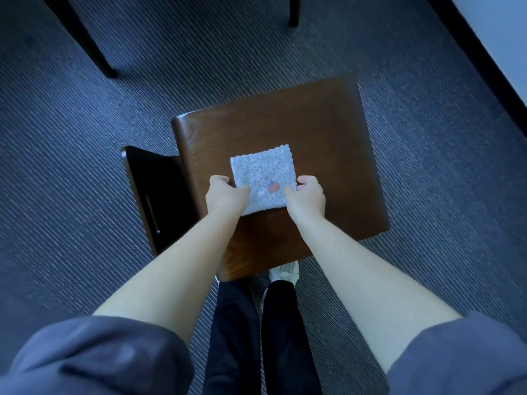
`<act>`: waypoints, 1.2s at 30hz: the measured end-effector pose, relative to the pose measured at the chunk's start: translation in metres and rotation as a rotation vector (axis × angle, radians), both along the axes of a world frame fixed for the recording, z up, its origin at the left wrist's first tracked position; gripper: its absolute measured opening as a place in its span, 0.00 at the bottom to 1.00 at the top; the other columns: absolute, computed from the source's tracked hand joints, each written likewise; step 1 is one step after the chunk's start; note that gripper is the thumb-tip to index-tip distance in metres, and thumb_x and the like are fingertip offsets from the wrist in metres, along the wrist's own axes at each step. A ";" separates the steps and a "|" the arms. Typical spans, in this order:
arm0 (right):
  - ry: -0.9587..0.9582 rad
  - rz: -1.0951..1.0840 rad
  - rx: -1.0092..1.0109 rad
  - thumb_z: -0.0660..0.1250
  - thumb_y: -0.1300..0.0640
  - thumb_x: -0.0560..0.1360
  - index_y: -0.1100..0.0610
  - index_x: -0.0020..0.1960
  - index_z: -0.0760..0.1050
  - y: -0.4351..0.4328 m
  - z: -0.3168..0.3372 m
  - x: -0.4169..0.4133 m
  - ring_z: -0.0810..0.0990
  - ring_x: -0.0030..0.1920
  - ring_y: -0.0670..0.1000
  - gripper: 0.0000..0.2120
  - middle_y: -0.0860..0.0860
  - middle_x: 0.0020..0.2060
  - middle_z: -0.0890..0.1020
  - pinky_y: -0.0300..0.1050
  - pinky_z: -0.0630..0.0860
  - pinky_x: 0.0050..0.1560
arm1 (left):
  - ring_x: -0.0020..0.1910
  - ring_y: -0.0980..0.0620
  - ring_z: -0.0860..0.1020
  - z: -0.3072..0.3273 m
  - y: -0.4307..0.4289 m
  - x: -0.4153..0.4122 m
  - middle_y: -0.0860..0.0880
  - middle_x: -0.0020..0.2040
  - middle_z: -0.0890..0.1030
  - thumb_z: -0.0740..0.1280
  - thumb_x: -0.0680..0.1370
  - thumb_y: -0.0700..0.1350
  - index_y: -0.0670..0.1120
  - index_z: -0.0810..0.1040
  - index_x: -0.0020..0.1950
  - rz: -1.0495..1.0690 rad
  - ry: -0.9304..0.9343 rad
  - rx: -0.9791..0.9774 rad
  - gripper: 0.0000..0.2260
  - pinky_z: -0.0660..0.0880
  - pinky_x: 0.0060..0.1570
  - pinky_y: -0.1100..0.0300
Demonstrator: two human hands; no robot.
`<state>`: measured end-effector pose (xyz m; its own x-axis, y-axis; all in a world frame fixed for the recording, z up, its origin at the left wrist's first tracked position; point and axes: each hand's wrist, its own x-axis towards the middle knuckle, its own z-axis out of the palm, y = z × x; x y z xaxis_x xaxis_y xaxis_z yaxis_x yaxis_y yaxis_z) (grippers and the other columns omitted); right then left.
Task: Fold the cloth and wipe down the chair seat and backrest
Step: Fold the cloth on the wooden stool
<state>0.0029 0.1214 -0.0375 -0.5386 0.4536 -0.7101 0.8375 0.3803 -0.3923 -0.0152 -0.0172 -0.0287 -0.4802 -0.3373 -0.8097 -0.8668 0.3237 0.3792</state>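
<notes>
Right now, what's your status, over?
Left grip and right grip pinch opposite sides of white square terry cloth. Cloth flat on dark brown wooden chair seat. Nothing seen blocking.

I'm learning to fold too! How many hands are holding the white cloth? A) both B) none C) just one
A: the left hand and the right hand each grip one side of the cloth, over the chair seat.

Head view: one wide-angle camera, worn, aimed steeply down.
It faces forward onto the chair seat [285,124], near and centred (the wearer's legs [236,337] show below); carpet [85,166] fills the surround.
</notes>
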 end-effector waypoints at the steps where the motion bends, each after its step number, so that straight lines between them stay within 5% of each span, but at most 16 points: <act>1: -0.021 0.010 -0.004 0.64 0.54 0.76 0.52 0.67 0.68 0.001 -0.001 -0.001 0.76 0.52 0.50 0.20 0.49 0.59 0.74 0.47 0.76 0.49 | 0.37 0.58 0.73 -0.002 0.000 -0.002 0.50 0.49 0.78 0.68 0.76 0.44 0.46 0.74 0.58 -0.021 -0.005 -0.001 0.12 0.68 0.31 0.63; 3: -0.060 0.040 -0.016 0.63 0.54 0.75 0.51 0.62 0.72 0.004 -0.004 -0.003 0.77 0.49 0.50 0.15 0.49 0.57 0.76 0.45 0.75 0.43 | 0.40 0.54 0.78 -0.004 -0.002 -0.005 0.48 0.47 0.80 0.69 0.75 0.44 0.46 0.73 0.44 -0.060 0.003 0.007 0.05 0.74 0.33 0.60; 5: -0.072 0.077 -0.023 0.62 0.53 0.74 0.49 0.53 0.73 0.007 -0.008 -0.002 0.76 0.43 0.48 0.09 0.49 0.52 0.76 0.43 0.71 0.36 | 0.45 0.50 0.80 -0.005 -0.005 -0.005 0.48 0.46 0.80 0.69 0.74 0.43 0.46 0.70 0.41 -0.059 0.037 0.076 0.08 0.76 0.36 0.57; 7: -0.079 0.052 -0.058 0.62 0.52 0.73 0.52 0.53 0.76 0.009 -0.004 0.000 0.77 0.42 0.48 0.10 0.50 0.51 0.77 0.44 0.72 0.34 | 0.49 0.48 0.81 -0.002 -0.010 -0.004 0.47 0.50 0.81 0.68 0.75 0.41 0.45 0.71 0.44 -0.029 0.038 0.209 0.06 0.79 0.40 0.56; 11: -0.214 -0.093 -0.388 0.65 0.47 0.76 0.56 0.65 0.75 0.016 0.018 0.001 0.79 0.56 0.55 0.21 0.56 0.57 0.80 0.53 0.79 0.52 | 0.53 0.46 0.83 0.019 -0.030 0.001 0.44 0.58 0.81 0.68 0.76 0.37 0.43 0.73 0.59 0.044 -0.016 0.493 0.13 0.81 0.52 0.46; 16: -0.328 -0.135 -0.919 0.66 0.46 0.78 0.53 0.63 0.76 0.028 0.055 0.003 0.80 0.58 0.53 0.17 0.53 0.58 0.82 0.50 0.77 0.58 | 0.55 0.45 0.82 0.057 -0.048 0.005 0.42 0.61 0.81 0.65 0.78 0.34 0.40 0.71 0.67 0.031 -0.039 0.673 0.17 0.81 0.48 0.51; 22: -0.208 0.146 -0.841 0.71 0.52 0.73 0.55 0.60 0.78 0.030 0.099 -0.002 0.80 0.59 0.56 0.16 0.51 0.55 0.84 0.54 0.74 0.61 | 0.50 0.48 0.84 0.106 -0.063 0.007 0.46 0.54 0.84 0.67 0.79 0.38 0.47 0.76 0.62 -0.253 -0.041 0.544 0.12 0.82 0.46 0.52; 25: -0.176 0.195 -0.855 0.66 0.58 0.78 0.55 0.61 0.76 0.035 0.124 0.000 0.84 0.46 0.52 0.12 0.51 0.51 0.85 0.43 0.79 0.42 | 0.46 0.47 0.85 0.131 -0.066 0.010 0.46 0.51 0.85 0.67 0.79 0.40 0.48 0.77 0.63 -0.264 -0.013 0.546 0.13 0.82 0.42 0.54; 29: -0.120 0.052 -1.001 0.59 0.64 0.81 0.55 0.59 0.75 0.043 0.152 0.005 0.82 0.33 0.48 0.11 0.52 0.40 0.84 0.37 0.76 0.28 | 0.29 0.58 0.77 0.161 -0.067 0.020 0.53 0.30 0.78 0.60 0.82 0.35 0.44 0.76 0.64 -0.130 0.074 0.711 0.13 0.80 0.37 0.60; 33: -0.120 -0.140 -1.164 0.53 0.61 0.83 0.56 0.56 0.77 0.046 0.172 0.008 0.81 0.29 0.49 0.14 0.55 0.38 0.83 0.37 0.75 0.25 | 0.38 0.53 0.82 0.185 -0.068 0.032 0.47 0.43 0.84 0.56 0.80 0.30 0.42 0.79 0.57 -0.065 0.123 0.818 0.16 0.80 0.38 0.61; 36: -0.163 -0.037 -1.111 0.49 0.57 0.81 0.57 0.47 0.78 0.046 0.184 0.009 0.82 0.33 0.53 0.18 0.56 0.39 0.82 0.40 0.76 0.28 | 0.39 0.53 0.83 0.198 -0.068 0.037 0.46 0.45 0.84 0.55 0.79 0.28 0.40 0.80 0.48 -0.111 0.139 0.798 0.16 0.79 0.37 0.63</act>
<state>0.0121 0.1676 0.1463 -0.4020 -0.4610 -0.7911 0.9132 -0.1387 -0.3832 0.0216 -0.0849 0.1698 -0.5909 0.3708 -0.7165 -0.7735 -0.0081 0.6338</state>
